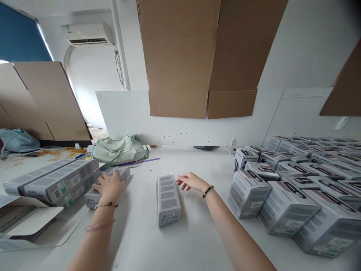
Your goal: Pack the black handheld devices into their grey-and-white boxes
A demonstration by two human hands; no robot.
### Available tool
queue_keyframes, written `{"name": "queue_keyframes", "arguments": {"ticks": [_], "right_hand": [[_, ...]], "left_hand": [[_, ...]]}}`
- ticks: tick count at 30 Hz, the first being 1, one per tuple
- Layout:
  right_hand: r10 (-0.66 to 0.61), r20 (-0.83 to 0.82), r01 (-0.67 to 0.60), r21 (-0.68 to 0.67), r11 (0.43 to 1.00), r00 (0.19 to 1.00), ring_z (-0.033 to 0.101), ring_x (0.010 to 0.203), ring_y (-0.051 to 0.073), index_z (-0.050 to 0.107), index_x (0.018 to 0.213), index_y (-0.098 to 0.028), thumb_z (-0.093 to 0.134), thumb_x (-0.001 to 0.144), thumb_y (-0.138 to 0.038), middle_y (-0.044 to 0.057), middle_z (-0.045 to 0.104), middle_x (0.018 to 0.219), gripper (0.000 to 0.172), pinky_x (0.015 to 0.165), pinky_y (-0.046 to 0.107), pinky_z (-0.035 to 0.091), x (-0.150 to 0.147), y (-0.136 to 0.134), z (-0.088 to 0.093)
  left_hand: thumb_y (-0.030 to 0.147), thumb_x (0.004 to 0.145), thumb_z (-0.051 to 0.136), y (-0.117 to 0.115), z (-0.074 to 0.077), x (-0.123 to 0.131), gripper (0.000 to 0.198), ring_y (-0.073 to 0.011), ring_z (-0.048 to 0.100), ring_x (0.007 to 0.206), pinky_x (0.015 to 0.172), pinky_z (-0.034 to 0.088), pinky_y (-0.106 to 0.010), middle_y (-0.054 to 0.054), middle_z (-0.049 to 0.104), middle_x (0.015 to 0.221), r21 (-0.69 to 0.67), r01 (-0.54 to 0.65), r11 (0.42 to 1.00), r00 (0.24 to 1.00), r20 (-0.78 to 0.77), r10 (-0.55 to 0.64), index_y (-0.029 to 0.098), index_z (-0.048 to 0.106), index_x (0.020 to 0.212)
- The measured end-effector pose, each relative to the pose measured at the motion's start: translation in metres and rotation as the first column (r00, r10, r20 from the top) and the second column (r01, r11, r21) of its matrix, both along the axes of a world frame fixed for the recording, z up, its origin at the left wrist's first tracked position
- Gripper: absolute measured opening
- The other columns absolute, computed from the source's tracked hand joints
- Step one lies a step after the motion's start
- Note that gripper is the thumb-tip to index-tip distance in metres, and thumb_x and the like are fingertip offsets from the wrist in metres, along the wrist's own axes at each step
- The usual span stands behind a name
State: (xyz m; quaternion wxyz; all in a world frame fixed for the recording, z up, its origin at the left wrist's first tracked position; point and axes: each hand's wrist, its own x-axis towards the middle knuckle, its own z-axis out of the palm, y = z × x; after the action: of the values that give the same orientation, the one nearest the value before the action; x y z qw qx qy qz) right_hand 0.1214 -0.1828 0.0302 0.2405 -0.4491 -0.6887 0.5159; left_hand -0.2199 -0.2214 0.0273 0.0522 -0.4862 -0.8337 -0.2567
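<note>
Left hand (109, 187) is draped over a grey box (94, 197), fingers spread on top, and right hand (192, 181) hovers open, fingers spread, just beside another box (168, 201) on the bench (197, 241)

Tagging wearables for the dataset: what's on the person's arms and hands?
No sleeves or gloves. Left hand: thin cord bracelet with a dark bead, and a pink translucent bangle higher up. Right hand: dark beaded bracelet with some coloured beads.

Head-worn, forward-down onto left hand (108, 186), right hand (193, 181); edges seem warped.
</note>
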Motion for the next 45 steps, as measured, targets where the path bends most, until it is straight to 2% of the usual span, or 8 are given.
{"name": "queue_keyframes", "arguments": {"ticks": [4,10,16,21,26,29,38,45], "right_hand": [[-0.002,-0.026,0.003,0.047,0.999,1.0,0.066,0.07,0.013,0.071,0.086,-0.016,0.059,0.089,-0.039,0.008,0.072,0.094,0.026,0.066,0.026,0.05,0.0,-0.003,0.009],[-0.038,-0.125,0.061,0.189,0.98,0.991,0.066,0.081,0.017,0.07,0.08,-0.017,0.054,0.09,-0.036,0.009,0.072,0.097,0.026,0.072,0.03,0.051,-0.004,-0.015,0.03],[0.007,-0.289,0.102,0.359,0.928,0.957,0.059,0.115,0.022,0.062,0.118,-0.022,0.053,0.092,-0.041,0.011,0.061,0.127,0.033,0.095,0.039,0.049,-0.012,-0.029,0.044],[0.12,-0.494,0.117,0.422,0.899,0.861,0.042,0.136,0.027,0.009,0.151,-0.037,0.078,0.074,-0.045,0.012,0.026,0.157,0.104,0.105,0.046,0.045,-0.024,-0.044,0.05],[0.283,-0.594,0.069,0.498,0.864,0.753,0.055,0.122,0.025,0.028,0.142,-0.034,0.079,0.073,-0.047,0.009,0.054,0.134,0.087,0.1,0.04,0.05,-0.018,-0.055,0.065],[0.371,-0.53,-0.069,0.504,0.861,0.763,0.052,0.125,0.026,0.03,0.141,-0.033,0.082,0.069,-0.049,0.009,0.052,0.136,0.09,0.101,0.04,0.049,-0.01,-0.057,0.073],[0.3,-0.583,0.06,0.516,0.854,0.755,0.056,0.122,0.026,0.046,0.136,-0.031,0.056,0.081,-0.07,0.007,0.059,0.132,0.068,0.103,0.039,0.048,-0.011,-0.075,0.088],[-0.038,-0.55,0.387,0.534,0.751,0.834,0.066,0.087,0.019,0.055,0.135,-0.024,0.053,0.093,-0.044,0.005,0.071,0.098,0.046,0.081,0.032,0.055,0.014,-0.085,0.107]], "left_hand": [[0.035,0.073,0.063,-0.004,0.003,0.003,0.05,-0.0591,0.03,0.129,0.094,0.022,-0.073,-0.03,0.048,0.134,-0.044,-0.175,0.984,0.985,-0.01,0.175,0.013,0.059,0.117],[0.046,0.075,0.061,-0.011,0.034,0.018,0.071,-0.0531,0.039,0.123,0.089,0.036,-0.068,-0.028,0.044,0.133,0.01,-0.145,0.989,0.988,0.057,0.144,0.018,0.045,0.138],[0.047,0.074,0.064,-0.011,0.045,0.083,0.09,-0.0368,0.038,0.129,0.11,0.033,-0.053,-0.016,0.034,0.131,0.454,0.109,0.884,0.946,0.224,-0.232,0.017,0.026,0.15],[0.047,0.071,0.073,-0.031,0.022,0.147,0.096,-0.0355,0.033,0.133,0.112,0.032,-0.055,-0.013,0.031,0.13,0.624,0.41,0.665,0.734,0.208,-0.647,0.023,0.023,0.15],[0.058,0.082,0.06,-0.047,0.019,0.151,0.079,-0.0333,0.038,0.134,0.107,0.039,-0.05,-0.011,0.036,0.141,0.744,0.523,0.416,0.332,0.271,-0.903,0.031,0.023,0.146],[0.06,0.082,0.06,-0.045,0.023,0.14,0.075,-0.0313,0.048,0.127,0.102,0.044,-0.044,-0.01,0.048,0.139,0.722,0.54,0.432,0.149,0.423,-0.894,0.03,0.028,0.144],[0.062,0.07,0.073,-0.053,0.029,0.137,0.088,-0.0318,0.062,0.108,0.085,0.055,-0.037,-0.01,0.065,0.122,0.639,0.584,0.501,0.128,0.537,-0.834,0.025,0.037,0.142],[0.047,0.069,0.079,-0.062,0.053,0.13,0.081,-0.0399,0.05,0.126,0.099,0.049,-0.043,-0.008,0.047,0.148,0.544,0.755,0.367,0.15,0.402,-0.903,0.03,0.048,0.142]]}}
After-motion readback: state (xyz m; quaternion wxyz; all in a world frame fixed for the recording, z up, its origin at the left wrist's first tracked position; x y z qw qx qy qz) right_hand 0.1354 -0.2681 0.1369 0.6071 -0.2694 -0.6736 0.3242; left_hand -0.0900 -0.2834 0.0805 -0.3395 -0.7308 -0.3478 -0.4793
